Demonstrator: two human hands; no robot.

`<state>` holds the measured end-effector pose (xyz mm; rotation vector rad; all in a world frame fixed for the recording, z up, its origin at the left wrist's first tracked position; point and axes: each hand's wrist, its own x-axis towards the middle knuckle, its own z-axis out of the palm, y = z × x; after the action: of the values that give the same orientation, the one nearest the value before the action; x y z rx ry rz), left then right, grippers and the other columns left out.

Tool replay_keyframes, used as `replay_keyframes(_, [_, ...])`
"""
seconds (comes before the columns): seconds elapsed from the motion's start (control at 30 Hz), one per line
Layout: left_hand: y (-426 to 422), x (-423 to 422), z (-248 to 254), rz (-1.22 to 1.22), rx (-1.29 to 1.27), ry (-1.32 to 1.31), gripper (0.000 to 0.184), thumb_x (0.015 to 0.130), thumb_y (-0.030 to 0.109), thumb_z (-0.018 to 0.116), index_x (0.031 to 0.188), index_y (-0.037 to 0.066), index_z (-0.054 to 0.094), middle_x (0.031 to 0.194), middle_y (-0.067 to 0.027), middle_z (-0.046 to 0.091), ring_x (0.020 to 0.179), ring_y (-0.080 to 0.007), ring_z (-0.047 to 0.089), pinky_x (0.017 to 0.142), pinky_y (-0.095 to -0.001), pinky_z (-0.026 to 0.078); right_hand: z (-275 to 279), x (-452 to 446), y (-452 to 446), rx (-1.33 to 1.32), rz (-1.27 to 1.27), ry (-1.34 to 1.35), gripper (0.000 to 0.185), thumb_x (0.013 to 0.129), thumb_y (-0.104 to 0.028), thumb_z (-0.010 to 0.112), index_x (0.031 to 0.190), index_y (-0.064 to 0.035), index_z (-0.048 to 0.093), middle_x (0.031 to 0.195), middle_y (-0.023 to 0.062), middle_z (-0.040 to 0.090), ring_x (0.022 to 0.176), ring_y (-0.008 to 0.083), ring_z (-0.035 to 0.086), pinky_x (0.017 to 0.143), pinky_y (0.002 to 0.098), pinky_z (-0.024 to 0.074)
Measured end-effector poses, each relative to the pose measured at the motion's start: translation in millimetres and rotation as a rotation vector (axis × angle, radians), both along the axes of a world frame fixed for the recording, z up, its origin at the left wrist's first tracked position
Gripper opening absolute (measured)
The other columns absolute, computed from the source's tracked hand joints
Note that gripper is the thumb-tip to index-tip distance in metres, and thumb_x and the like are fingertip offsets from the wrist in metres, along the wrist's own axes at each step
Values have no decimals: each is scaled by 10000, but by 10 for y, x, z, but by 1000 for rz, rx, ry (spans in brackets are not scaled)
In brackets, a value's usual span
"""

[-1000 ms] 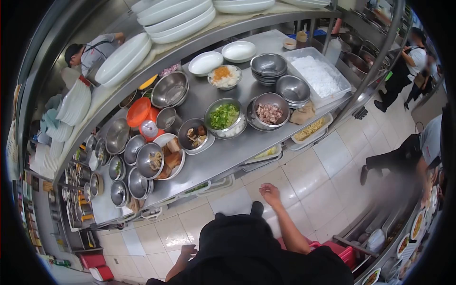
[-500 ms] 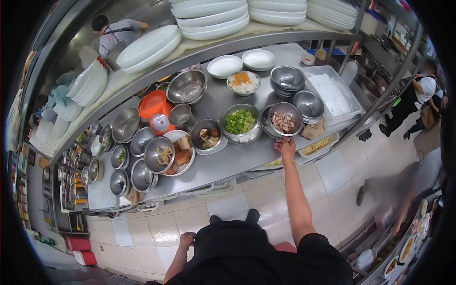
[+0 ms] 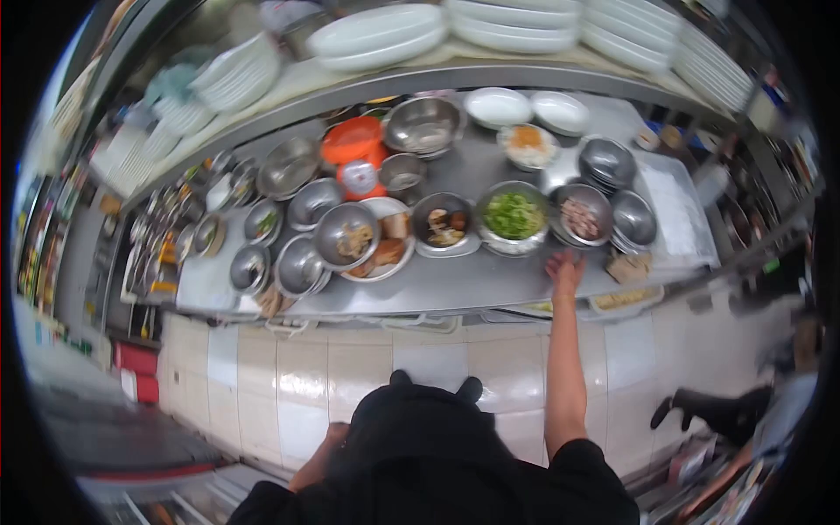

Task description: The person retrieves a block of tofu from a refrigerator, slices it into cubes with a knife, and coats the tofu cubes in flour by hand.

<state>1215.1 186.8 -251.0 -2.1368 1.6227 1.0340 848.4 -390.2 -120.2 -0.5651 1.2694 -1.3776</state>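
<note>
On a shiny table (image 3: 437,296), the meat bowl (image 3: 581,219) is reached at its near edge by the right hand (image 3: 566,272), fingers a little spread, and the left hand (image 3: 335,433) is held well back, fingers too blurred to tell.

You are in a professional kitchen, most likely a restaurant's: a long steel counter (image 3: 455,284) runs across your twelve o'clock, crowded with metal bowls such as the bowl of chopped meat (image 3: 584,219) and the bowl of cut greens (image 3: 514,217) at your one o'clock. Stacked white plates (image 3: 516,26) fill the shelf (image 3: 525,58) above it, an orange scale (image 3: 357,157) sits towards your eleven, pale tiles (image 3: 357,367) cover the floor, and another person (image 3: 783,416) is at your three.
</note>
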Motion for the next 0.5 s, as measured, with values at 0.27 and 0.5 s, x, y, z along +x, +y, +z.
replay_keyframes(0.27, [-333,-121,562,1029,64,196,278,709,273,598,834,40,683,743,-128,657,673,-196,646,638,-353,522,-68,870,1004,-691,253,1226,397,732,-167,621,1101,-36,554,1023,154,585,998,317,508,895,438,379])
replay_keyframes(0.5, [157,913,-476,24,-111,43,245,740,320,535,737,106,654,805,-116,659,750,-276,642,648,-408,503,117,1005,1025,-462,269,1492,232,743,-233,603,833,-21,632,923,176,620,905,333,569,774,433,452])
